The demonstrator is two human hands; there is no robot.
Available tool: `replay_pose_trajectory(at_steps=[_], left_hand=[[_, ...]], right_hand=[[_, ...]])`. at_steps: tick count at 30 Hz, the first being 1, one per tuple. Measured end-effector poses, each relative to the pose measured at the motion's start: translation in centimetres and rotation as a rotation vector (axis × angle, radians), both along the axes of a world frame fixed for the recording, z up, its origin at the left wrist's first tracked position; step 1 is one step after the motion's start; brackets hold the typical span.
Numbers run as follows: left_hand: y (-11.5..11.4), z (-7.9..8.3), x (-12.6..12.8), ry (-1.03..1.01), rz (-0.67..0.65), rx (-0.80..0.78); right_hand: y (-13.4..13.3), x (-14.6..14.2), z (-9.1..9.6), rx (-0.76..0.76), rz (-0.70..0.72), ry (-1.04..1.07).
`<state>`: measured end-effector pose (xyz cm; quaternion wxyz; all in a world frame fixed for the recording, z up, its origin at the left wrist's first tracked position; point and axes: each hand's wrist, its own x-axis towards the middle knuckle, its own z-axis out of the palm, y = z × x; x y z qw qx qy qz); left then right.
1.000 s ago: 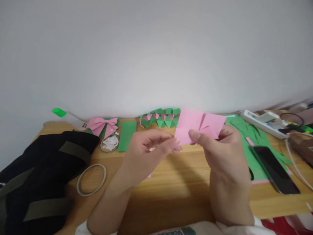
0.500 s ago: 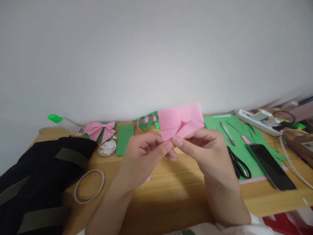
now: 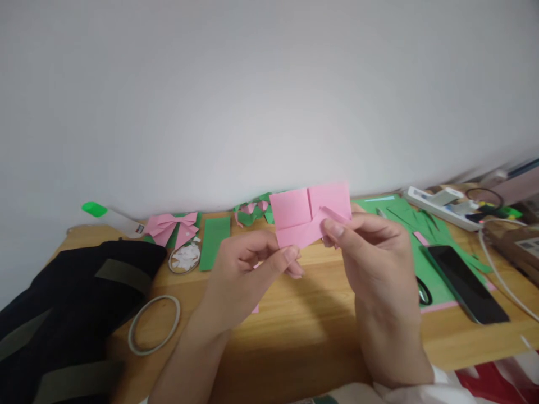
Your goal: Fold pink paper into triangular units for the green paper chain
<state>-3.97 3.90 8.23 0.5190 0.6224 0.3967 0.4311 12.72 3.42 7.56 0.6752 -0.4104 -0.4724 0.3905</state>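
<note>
A creased pink sheet of origami paper [image 3: 292, 209] is held up in front of me, above the wooden table [image 3: 295, 336]. Its lower edge is partly folded up, and a vertical crease runs down its middle. My left hand [image 3: 250, 269] pinches the lower left corner between thumb and fingers. With thumb on the front and fingers behind, my right hand [image 3: 370, 252] grips the lower right part at the fold. The fingers behind the paper are partly hidden.
A pink paper bow [image 3: 172, 225], a dish of white scraps [image 3: 185, 257] and a green paper rectangle [image 3: 215, 241] lie at back left. A tape roll [image 3: 154, 325] sits near dark cloth [image 3: 76, 303]. Rightward are green sheets [image 3: 433, 275], scissors [image 3: 424, 292], a phone [image 3: 463, 283] and a power strip [image 3: 442, 207].
My right hand has shifted right and up along the paper, away from my left thumb. The paper's right side looks flatter, its lower fold now under my right thumb. My left hand stays nearly in place.
</note>
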Motion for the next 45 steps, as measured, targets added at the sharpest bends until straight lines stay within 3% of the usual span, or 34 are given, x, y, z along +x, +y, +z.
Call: replay_pose_trajectory(at_steps=[9, 18, 22, 31, 35, 40, 45], left_hand=[[0.0, 0.0, 0.1, -0.008, 0.026, 0.029], [-0.2, -0.1, 0.4, -0.012, 0.149, -0.012], [0.2, -0.1, -0.3, -0.09, 0.112, 0.019], [0.0, -0.8, 0.4, -0.356, -0.047, -0.068], [-0.2, -1.0, 0.7, -0.416, -0.081, -0.005], [0.0, -0.6, 0.6, -0.365, -0.039, -0.07], [0.0, -0.5, 0.9, -0.295, -0.022, -0.106]], right_hand=[[-0.3, 0.6, 0.1, 0.074, -0.041, -0.055], [-0.3, -0.4, 0.2, 0.176, -0.267, -0.122], [0.2, 0.0, 0.3, 0.27, -0.357, -0.079], [-0.4, -0.6, -0.3, 0.183, -0.194, -0.195], [-0.5, -0.9, -0.4, 0.194, -0.168, -0.212], [-0.4, -0.8, -0.5, 0.204, -0.172, -0.189], [-0.5, -0.7, -0.5, 0.166, -0.087, -0.203]])
